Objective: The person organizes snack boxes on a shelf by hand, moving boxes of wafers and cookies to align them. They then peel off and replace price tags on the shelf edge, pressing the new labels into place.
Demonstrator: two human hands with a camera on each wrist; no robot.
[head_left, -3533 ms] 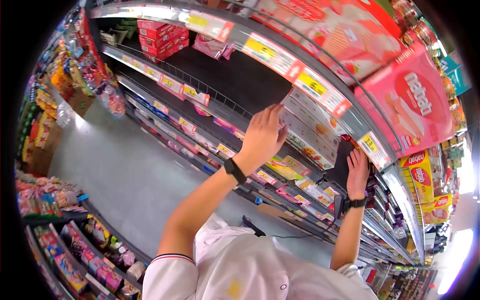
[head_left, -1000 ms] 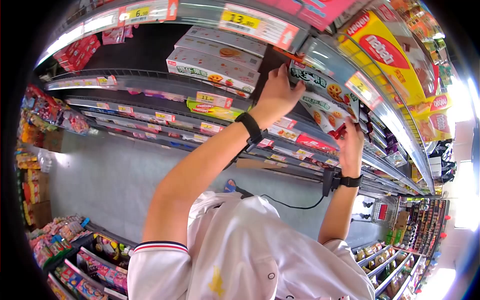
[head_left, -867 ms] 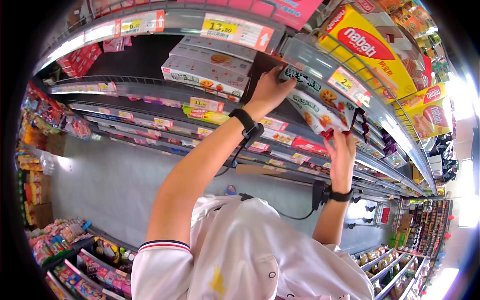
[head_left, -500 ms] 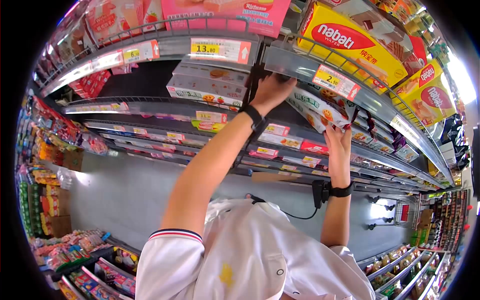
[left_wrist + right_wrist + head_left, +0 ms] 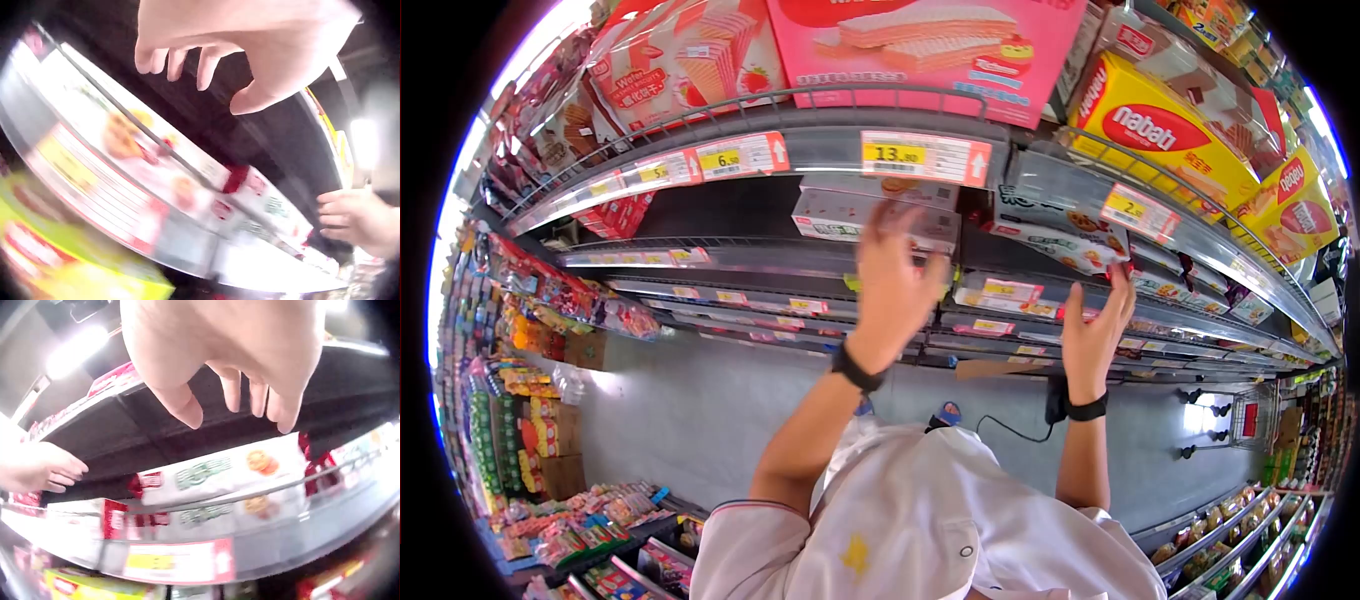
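My left hand (image 5: 895, 285), blurred by motion, is lifted in front of white biscuit boxes (image 5: 825, 215) on a shelf, partly covering them. It holds nothing; in the left wrist view its fingers (image 5: 209, 62) bend loosely above the boxes. My right hand (image 5: 1098, 335) is raised at the red end of a white biscuit packet (image 5: 1055, 245). The right wrist view shows that packet (image 5: 219, 472) lying on another behind the shelf's wire rail, with the right fingers (image 5: 287, 412) spread above it and nothing between them.
An upper shelf with price tags (image 5: 920, 155) overhangs the packets, carrying a pink wafer box (image 5: 930, 50) and yellow wafer boxes (image 5: 1155, 130). A wire rail (image 5: 262, 494) runs along the shelf front. A shopping cart (image 5: 1250, 420) stands to the right on the grey floor (image 5: 710, 400).
My left hand has left the packets and swung left to the boxes. The right hand has come off the packet's end, its fingers spreading. The packets now lie on the shelf.
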